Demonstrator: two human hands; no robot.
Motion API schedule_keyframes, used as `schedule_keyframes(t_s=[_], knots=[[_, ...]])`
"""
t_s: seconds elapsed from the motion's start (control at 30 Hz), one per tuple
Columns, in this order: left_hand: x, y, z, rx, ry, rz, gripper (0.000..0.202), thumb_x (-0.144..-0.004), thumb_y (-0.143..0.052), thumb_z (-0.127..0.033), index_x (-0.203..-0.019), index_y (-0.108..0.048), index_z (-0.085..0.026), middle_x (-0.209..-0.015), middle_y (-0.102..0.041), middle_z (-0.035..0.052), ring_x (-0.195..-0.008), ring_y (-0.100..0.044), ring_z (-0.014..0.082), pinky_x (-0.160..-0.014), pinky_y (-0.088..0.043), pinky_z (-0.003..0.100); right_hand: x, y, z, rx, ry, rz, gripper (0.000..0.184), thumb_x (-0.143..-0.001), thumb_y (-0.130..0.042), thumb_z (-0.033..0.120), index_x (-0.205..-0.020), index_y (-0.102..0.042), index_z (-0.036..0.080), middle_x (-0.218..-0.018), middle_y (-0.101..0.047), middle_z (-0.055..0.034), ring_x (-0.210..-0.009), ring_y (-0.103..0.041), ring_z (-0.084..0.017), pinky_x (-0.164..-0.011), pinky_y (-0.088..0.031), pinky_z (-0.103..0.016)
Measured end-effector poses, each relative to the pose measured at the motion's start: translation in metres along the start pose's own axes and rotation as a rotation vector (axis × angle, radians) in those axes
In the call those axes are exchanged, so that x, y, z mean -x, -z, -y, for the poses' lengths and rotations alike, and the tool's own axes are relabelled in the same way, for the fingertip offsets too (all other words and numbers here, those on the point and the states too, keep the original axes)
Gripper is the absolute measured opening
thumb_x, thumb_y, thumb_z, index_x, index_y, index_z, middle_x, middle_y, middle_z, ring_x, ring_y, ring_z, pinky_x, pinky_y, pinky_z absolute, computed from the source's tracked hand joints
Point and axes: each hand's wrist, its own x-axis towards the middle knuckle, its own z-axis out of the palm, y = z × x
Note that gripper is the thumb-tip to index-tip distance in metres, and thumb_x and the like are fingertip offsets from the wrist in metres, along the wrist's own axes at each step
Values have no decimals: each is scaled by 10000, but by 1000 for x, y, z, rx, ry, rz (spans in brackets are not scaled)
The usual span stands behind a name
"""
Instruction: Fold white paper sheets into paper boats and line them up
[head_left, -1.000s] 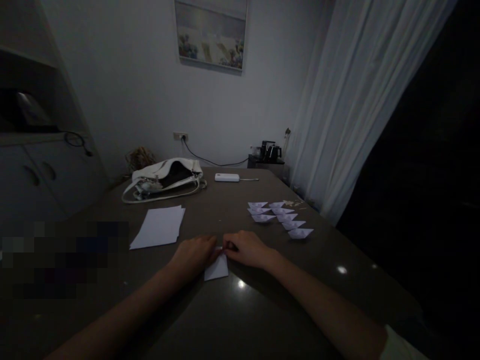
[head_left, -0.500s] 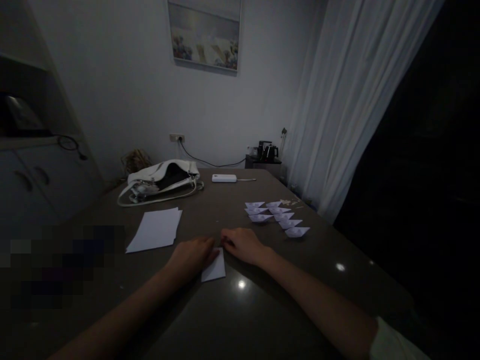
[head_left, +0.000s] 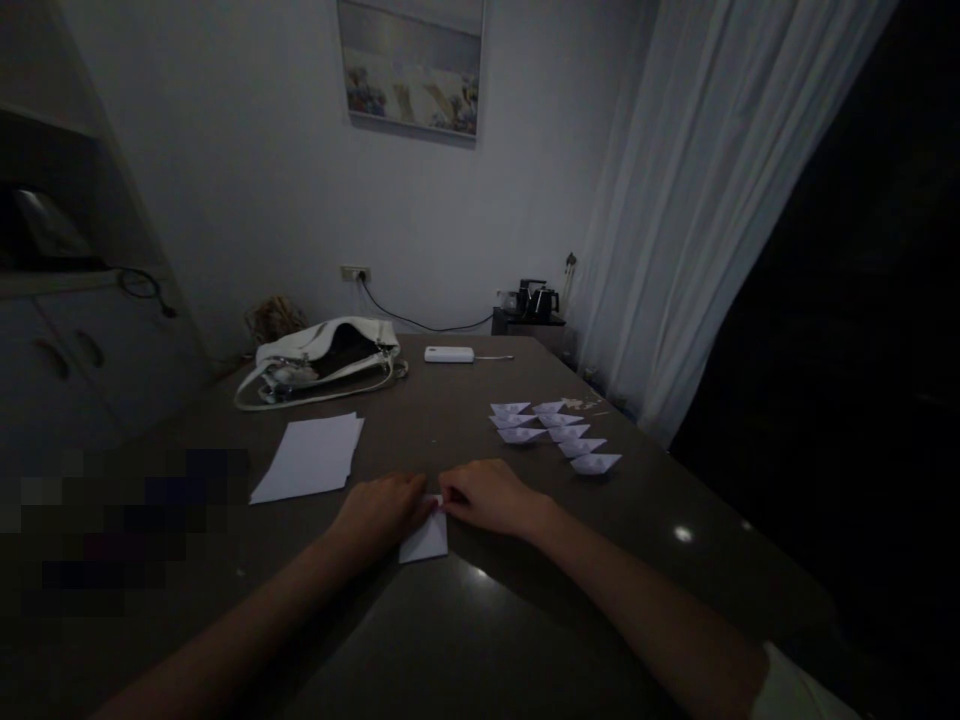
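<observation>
A small folded sheet of white paper (head_left: 425,541) lies flat on the dark table in front of me. My left hand (head_left: 381,506) rests over its upper left part, fingers curled together and pressing on it. At the paper's upper right corner, the closed fingertips of my right hand (head_left: 484,492) pinch the edge, close against the left fingers. The paper's top edge is partly hidden beneath both hands. To the right beyond my right hand stand several folded paper boats (head_left: 596,464) in two rows.
A stack of white paper sheets (head_left: 311,457) lies to the left. Farther back are a white handbag (head_left: 330,350) and a white power bank-like device (head_left: 448,355) with a short cable. Small scraps (head_left: 581,404) lie near the table's right edge.
My right hand has come slightly down and left, bringing its fingertips onto the paper's upper right corner. My left hand stays almost in place on the paper.
</observation>
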Motion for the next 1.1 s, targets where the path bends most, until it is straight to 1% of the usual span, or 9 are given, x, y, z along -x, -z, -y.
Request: schedule_keyframes(t_s=[0.1,0.3,0.43,0.5,0.53,0.63,0.67,0.83,1.1], knots=[[0,1,0,5,-1,8,243,-890,-413,-343,-944,-584,-180,-958,-668,98,-887,-643,245,-688,-482,304,4,4,3,-34,42,49,94,-822,-566,262,-856,-614,189,-844,-668,-15,-742,-590,-137,-546,-274,-226],[0,1,1,4,-2,7,244,-896,-402,-340,-952,-575,-177,-963,-668,101,-894,-639,244,-689,-481,309,13,13,6,-147,179,244,157,-786,-625,353,-846,-628,209,-797,-647,19,-678,-564,-111,-520,-284,-201],[0,0,1,11,-21,-2,250,-898,-395,-344,-933,-577,-177,-970,-666,101,-890,-638,239,-698,-483,310,16,16,5,-232,216,280,151,-766,-651,336,-806,-631,191,-765,-634,18,-655,-547,-99,-533,-306,-191],[1,0,2,5,-31,-4,250,-898,-391,-337,-935,-577,-175,-964,-667,104,-887,-640,243,-694,-485,316,15,16,3,-319,207,248,134,-771,-653,303,-806,-633,175,-751,-629,16,-653,-547,-91,-566,-333,-184],[1,0,2,2,-34,-5,251,-897,-390,-337,-936,-578,-175,-958,-669,103,-883,-641,245,-690,-485,317,13,15,1,-360,180,201,125,-781,-642,286,-821,-632,168,-750,-628,13,-653,-549,-89,-580,-344,-182],[0,-1,2,2,-31,-5,263,-896,-391,-353,-923,-582,-174,-951,-669,99,-868,-645,244,-673,-485,307,8,7,-3,-385,30,14,110,-813,-595,248,-871,-621,159,-767,-634,-1,-664,-557,-96,-589,-348,-185],[0,-1,2,4,-30,-7,271,-896,-390,-361,-917,-584,-173,-948,-669,99,-863,-646,244,-668,-485,305,7,4,-4,-359,-10,-12,106,-813,-590,244,-872,-620,162,-772,-638,-4,-668,-558,-101,-582,-339,-188],[-1,-2,2,-23,-42,-24,276,-895,-390,-355,-936,-589,-168,-934,-674,103,-851,-651,267,-661,-491,329,5,-10,-5,-287,-53,9,101,-796,-580,221,-885,-614,188,-752,-633,2,-652,-540,-103,-545,-291,-192],[-1,-4,4,7,-41,-38,276,-891,-404,-364,-929,-594,-168,-925,-673,110,-859,-647,263,-669,-484,316,4,-14,-5,-270,-55,-34,83,-795,-552,233,-839,-602,183,-707,-611,9,-603,-509,-89,-530,-275,-194]])
